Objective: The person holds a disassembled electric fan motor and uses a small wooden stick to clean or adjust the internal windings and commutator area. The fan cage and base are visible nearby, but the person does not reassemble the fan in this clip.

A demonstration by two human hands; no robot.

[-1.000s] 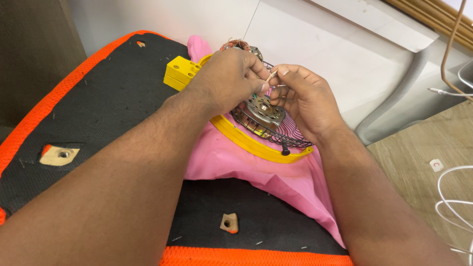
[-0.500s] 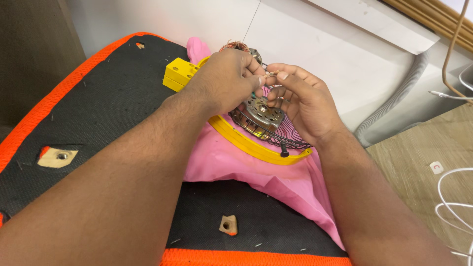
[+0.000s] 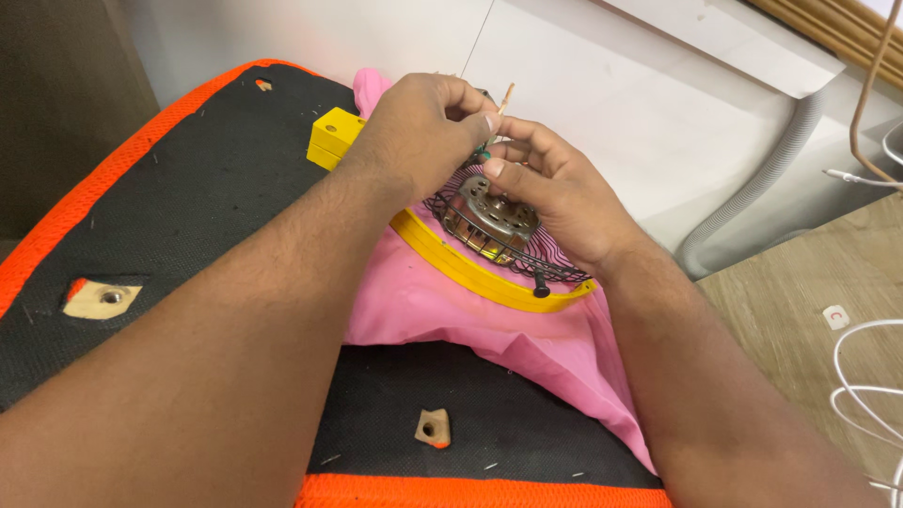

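A small metal fan motor [image 3: 489, 218] sits in a black wire fan guard [image 3: 555, 263] with a yellow rim [image 3: 470, 275], lying on pink cloth [image 3: 442, 310]. My left hand [image 3: 419, 132] and my right hand [image 3: 550, 188] meet just above the motor. Both pinch thin wires [image 3: 505, 97] that rise from the motor, one tan end sticking up between the fingertips, with a bit of green showing below. The fingers hide where the wires join.
A black mat with an orange border [image 3: 141, 141] covers the work surface and has worn holes [image 3: 103, 299] [image 3: 433, 428]. A yellow block [image 3: 334, 136] lies beside my left hand. A grey corrugated hose [image 3: 752, 188] runs along the white wall; white cables [image 3: 865, 376] lie on the wooden floor.
Both hands stay together above the motor. Their fingertips have shifted slightly on the wires, and a tan wire end now sticks up between them.
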